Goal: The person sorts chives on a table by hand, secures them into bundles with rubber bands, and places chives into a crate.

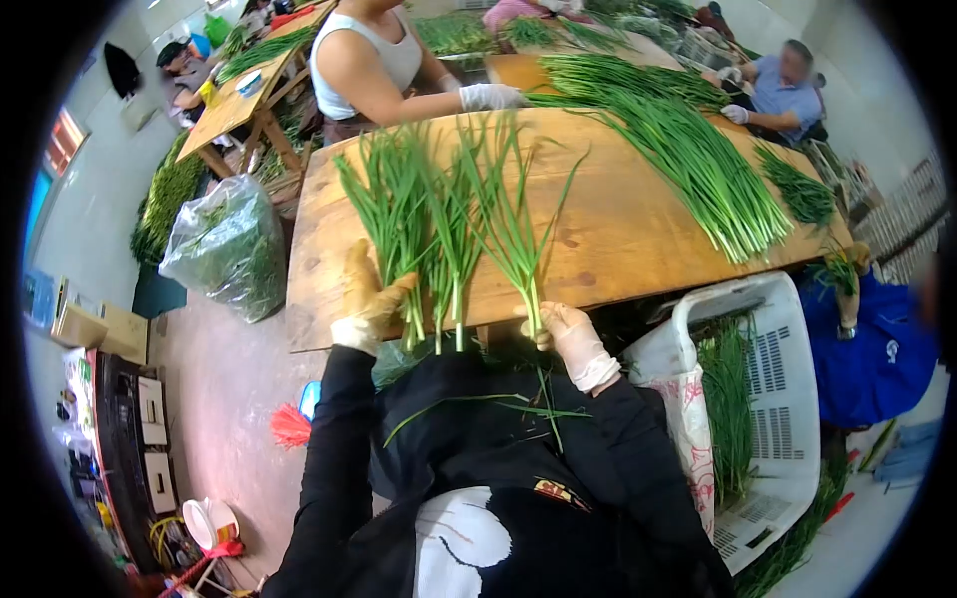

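Observation:
My left hand (371, 296), in a tan glove, lies on the table edge beside the white ends of a bunch of green stalks (397, 199). Its thumb and fingers are apart, with the fingertips touching the bunch. My right hand (558, 334), in a pale glove, pinches the base of a smaller bunch of stalks (513, 224), whose leaves fan out over the wooden table (588, 234). A few loose stalks lie between the two bunches. Loose leaves (498, 401) rest on my black clothing.
A large pile of green stalks (688, 164) covers the table's right side. A white crate (783, 369) with greens stands at my right. At left is a plastic bag (229, 249) of greens. Across the table, a person's gloved hand (490, 97) rests near the pile; other people sit farther back.

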